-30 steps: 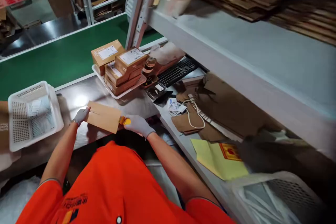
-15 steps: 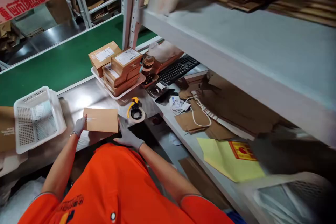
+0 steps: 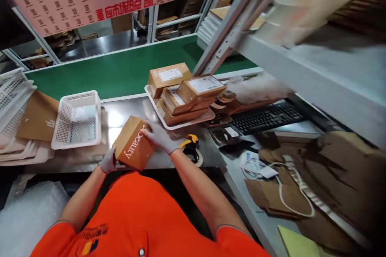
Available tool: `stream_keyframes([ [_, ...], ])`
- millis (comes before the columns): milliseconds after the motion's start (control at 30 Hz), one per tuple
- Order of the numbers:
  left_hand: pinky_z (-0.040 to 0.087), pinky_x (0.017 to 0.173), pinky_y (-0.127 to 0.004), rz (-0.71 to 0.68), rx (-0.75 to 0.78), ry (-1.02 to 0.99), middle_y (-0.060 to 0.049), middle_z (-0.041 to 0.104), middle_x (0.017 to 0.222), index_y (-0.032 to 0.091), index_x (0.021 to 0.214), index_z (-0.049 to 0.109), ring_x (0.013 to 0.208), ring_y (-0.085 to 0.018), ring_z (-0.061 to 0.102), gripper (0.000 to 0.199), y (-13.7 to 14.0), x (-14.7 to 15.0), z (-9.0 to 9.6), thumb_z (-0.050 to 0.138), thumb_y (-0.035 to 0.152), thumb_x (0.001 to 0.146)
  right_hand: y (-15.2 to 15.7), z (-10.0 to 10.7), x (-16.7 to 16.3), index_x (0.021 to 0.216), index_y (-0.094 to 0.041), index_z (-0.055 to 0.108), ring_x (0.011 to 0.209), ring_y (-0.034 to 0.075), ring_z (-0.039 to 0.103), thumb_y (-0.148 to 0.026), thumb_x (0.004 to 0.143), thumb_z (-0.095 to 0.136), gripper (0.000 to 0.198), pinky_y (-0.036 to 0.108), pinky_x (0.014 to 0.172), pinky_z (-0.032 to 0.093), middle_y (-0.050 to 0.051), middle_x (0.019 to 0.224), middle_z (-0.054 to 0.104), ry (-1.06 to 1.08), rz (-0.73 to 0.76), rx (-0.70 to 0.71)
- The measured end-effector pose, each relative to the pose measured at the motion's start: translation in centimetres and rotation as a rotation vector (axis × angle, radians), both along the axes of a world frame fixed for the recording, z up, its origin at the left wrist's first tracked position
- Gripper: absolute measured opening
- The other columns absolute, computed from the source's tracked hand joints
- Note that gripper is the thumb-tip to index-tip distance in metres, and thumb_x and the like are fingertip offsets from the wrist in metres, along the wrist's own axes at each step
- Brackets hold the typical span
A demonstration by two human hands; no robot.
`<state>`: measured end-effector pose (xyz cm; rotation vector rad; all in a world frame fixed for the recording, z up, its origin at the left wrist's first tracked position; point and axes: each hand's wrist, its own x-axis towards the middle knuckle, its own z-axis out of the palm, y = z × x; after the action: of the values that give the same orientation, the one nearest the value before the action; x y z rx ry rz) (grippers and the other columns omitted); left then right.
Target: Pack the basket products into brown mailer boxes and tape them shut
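A brown cardboard box (image 3: pixel 134 144) with white "beauty" lettering is tilted above the metal table, close to my body. My gloved left hand (image 3: pixel 108 161) grips its lower left side. Across its right side, my gloved right hand (image 3: pixel 159 135) is closed on the box with fingers over the lettered face. Just right of that hand lies a yellow and black tape dispenser (image 3: pixel 191 148) with a roll of tape. Behind it, a white tray (image 3: pixel 169 127) bears several labelled cardboard boxes (image 3: pixel 199 90). A white perforated basket (image 3: pixel 76 144) with clear packets inside stands to the left.
A green conveyor belt (image 3: pixel 120 74) runs behind the metal table (image 3: pixel 120 108). At right are a keyboard (image 3: pixel 265 117), a white cable (image 3: pixel 282 192) and flat cardboard (image 3: pixel 271 196). A shelf (image 3: pixel 316 72) overhangs the right side. Bubble wrap (image 3: pixel 36 217) lies lower left.
The box has been turned and tilted, so its lettered side now shows. My right hand has moved from its near right corner onto its side. The view has swung left.
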<state>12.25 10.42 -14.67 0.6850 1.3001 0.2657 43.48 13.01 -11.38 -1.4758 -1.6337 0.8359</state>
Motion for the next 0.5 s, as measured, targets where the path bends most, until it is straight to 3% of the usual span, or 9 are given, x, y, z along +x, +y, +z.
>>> stream_keyframes([
  [100,0.060,0.057,-0.032,-0.138,-0.103,-0.069,-0.017,0.080,0.084,0.018,0.106,0.072,0.070,-0.026,0.078,0.074,-0.5,0.6,-0.1,0.062,0.089,0.089,3.7,2.3,-1.8,0.158,-0.015,0.064,0.147,0.035,0.059,-0.031,0.101,0.065,0.059,0.051,0.130,0.041,0.019,0.162,0.063,-0.326,-0.036,0.092],
  [167,0.057,0.056,-0.030,-0.236,0.001,-0.026,-0.016,0.081,0.083,0.017,0.098,0.072,0.063,-0.023,0.074,0.064,0.1,-0.1,0.5,0.074,0.080,0.087,4.2,1.7,-3.7,0.158,-0.012,0.063,0.153,0.036,0.053,-0.029,0.103,0.061,0.057,0.052,0.132,0.037,0.022,0.166,0.059,-0.485,-0.072,0.093],
  [233,0.054,0.056,-0.028,-0.230,0.179,0.029,-0.013,0.081,0.083,0.017,0.094,0.073,0.061,-0.019,0.071,0.053,1.6,-2.1,1.7,0.079,0.070,0.088,3.1,-0.2,-6.0,0.157,-0.010,0.063,0.157,0.039,0.049,-0.034,0.106,0.058,0.056,0.056,0.132,0.035,0.025,0.168,0.056,-0.598,-0.116,0.048],
  [400,0.054,0.064,-0.025,0.006,0.668,0.286,-0.012,0.084,0.094,0.017,0.092,0.075,0.075,-0.018,0.076,0.037,9.5,-10.9,6.0,0.064,0.050,0.103,-2.7,-5.8,-10.4,0.158,-0.006,0.062,0.164,0.054,0.036,-0.044,0.108,0.052,0.063,0.078,0.128,0.024,0.034,0.176,0.043,-0.794,-0.239,-0.033],
  [500,0.059,0.083,-0.030,-0.020,0.867,0.671,-0.015,0.085,0.116,0.016,0.108,0.079,0.102,-0.024,0.080,0.032,15.6,-15.6,7.8,0.055,0.037,0.108,-4.4,-7.5,-11.3,0.158,-0.005,0.063,0.163,0.056,0.038,-0.045,0.108,0.050,0.065,0.078,0.129,0.025,0.033,0.176,0.043,-0.845,-0.224,-0.006],
])
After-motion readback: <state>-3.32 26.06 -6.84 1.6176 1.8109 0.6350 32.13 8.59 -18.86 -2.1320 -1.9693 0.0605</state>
